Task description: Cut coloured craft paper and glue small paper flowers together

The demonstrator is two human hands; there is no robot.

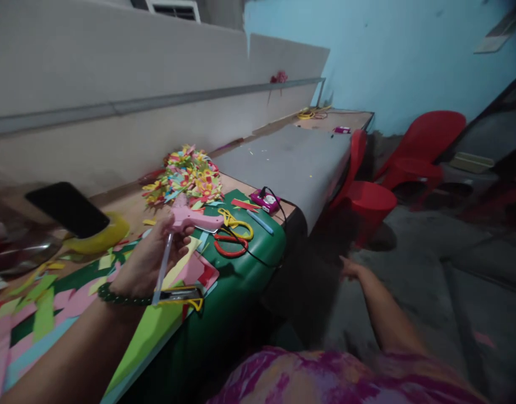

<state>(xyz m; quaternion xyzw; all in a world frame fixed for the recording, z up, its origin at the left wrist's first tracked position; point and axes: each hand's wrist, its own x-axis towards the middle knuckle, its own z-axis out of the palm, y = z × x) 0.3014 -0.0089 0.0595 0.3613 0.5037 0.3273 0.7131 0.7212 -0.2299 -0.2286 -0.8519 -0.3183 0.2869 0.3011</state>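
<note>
My left hand (161, 247) is closed around a pink hot glue gun (194, 219), with a clear glue stick (162, 272) jutting from its back end. The gun is held above the green-covered table end (258, 241). Close by on the cover lie yellow-handled scissors (241, 229), red-handled scissors (230, 247) and a light blue pen (261, 221). Behind the gun is a heap of small colourful paper flowers (190, 177). A yellow-and-black tool (182, 295), perhaps a stapler, rests by my wrist. My right hand (351, 269) hangs over the floor, fingers apart and holding nothing visible.
Paper strips (68, 300) cover the near left. A black phone (67, 209) leans on a yellow tape roll (110, 233). A purple power box (265, 200) with a black cord sits at the table edge. Red chairs (369, 199) stand to the right beside the grey tabletop (287, 160).
</note>
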